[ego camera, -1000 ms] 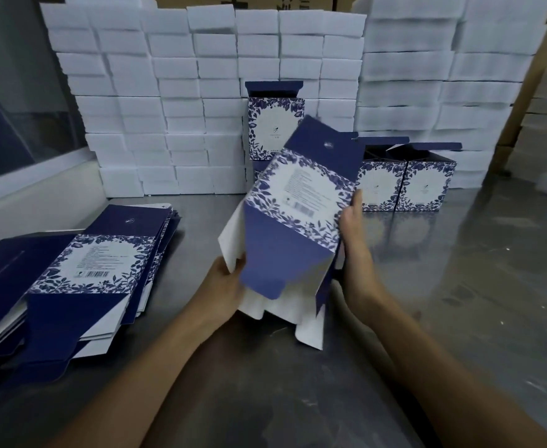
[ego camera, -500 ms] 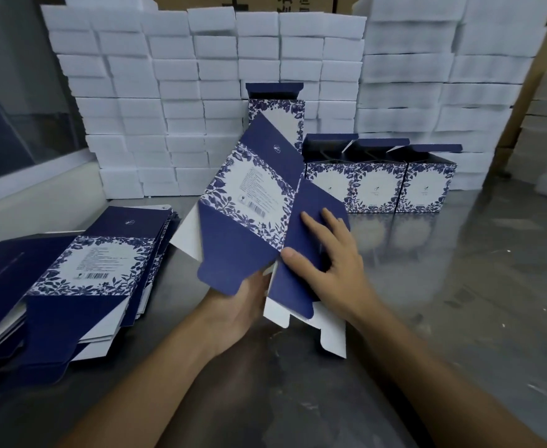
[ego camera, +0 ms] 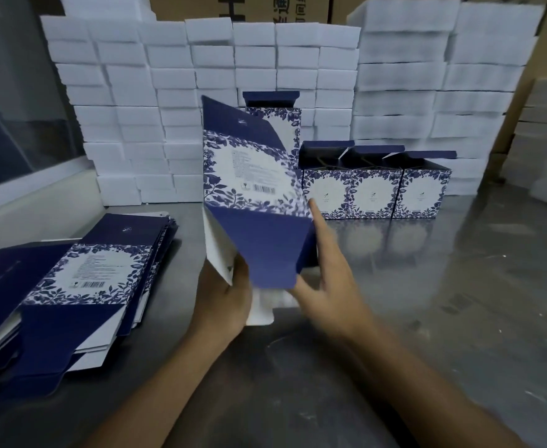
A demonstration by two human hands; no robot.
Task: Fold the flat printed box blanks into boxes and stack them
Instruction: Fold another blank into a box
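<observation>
Your blank stands nearly upright just above and ahead of both hands, its long axis running from the near flaps by your palms up to the far top flap, over the table. Your left hand grips the white lower-left edge, thumb curled over the card. Your right hand lies flat along the right side, fingers straight, index fingertip touching the printed panel's lower right corner; it seems the nearer hand for pushing that side in. The blue bottom flap hangs loose between the two hands, not yet tucked. Just beyond the blank, three boxes sit in a row with lids open, a taller one behind them, close enough to crowd a forward swing. A pile of flat blanks lies to the left, foam blocks stacked along the far wall.
</observation>
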